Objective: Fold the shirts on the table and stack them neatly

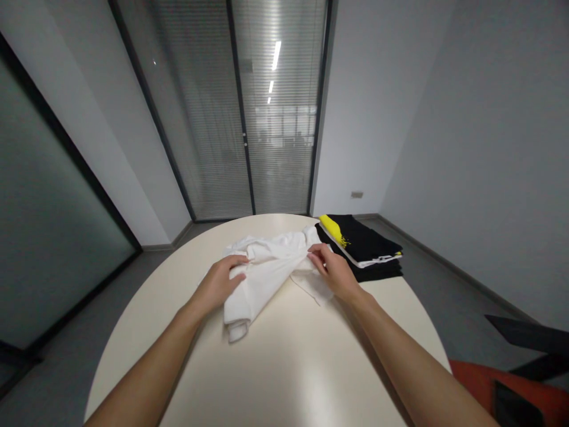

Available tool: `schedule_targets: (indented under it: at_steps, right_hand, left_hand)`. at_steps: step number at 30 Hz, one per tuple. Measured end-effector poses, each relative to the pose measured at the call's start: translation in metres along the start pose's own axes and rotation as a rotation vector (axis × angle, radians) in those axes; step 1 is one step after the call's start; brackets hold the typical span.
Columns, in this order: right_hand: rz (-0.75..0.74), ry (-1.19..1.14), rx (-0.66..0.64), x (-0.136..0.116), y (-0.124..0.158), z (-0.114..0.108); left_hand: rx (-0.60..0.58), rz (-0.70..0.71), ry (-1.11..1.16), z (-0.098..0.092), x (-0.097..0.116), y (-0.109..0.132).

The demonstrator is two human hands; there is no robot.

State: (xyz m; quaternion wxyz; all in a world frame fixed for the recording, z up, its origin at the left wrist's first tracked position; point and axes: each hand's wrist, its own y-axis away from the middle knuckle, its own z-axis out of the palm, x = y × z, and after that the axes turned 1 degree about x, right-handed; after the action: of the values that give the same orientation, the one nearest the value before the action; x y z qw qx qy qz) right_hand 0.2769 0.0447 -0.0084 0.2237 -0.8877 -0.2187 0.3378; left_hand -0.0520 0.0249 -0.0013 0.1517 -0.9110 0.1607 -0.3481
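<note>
A crumpled white garment (271, 270) lies on the round table, its lower left end folded into a rolled edge. My left hand (222, 279) rests against the garment's left side, thumb and fingers apart. On the right, my right hand (331, 267) pinches the garment's upper right part between thumb and fingers. A thin, loose flap of the white fabric spreads below that hand. Beside the right hand is a stack of folded black clothes (368, 237), with a white layer and a yellow piece (333, 229) showing. The garment's exact kind cannot be made out.
The cream round table (275, 379) has its curved edge on both sides. A red chair (480, 385) with black parts stands at the lower right. Glass panels with blinds (204, 118) and grey walls lie beyond the table.
</note>
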Motion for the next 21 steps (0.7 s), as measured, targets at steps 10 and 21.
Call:
schedule_targets:
  at_steps: [10, 21]
  right_hand:
    - [-0.011, -0.064, 0.043, 0.015, 0.000, 0.002]
    - [-0.153, 0.040, -0.015, 0.007, 0.002, 0.002]
  left_hand:
    - [0.213, -0.144, 0.081, -0.002, 0.001, -0.006]
    - [0.176, -0.027, -0.192, -0.003, 0.004, -0.001]
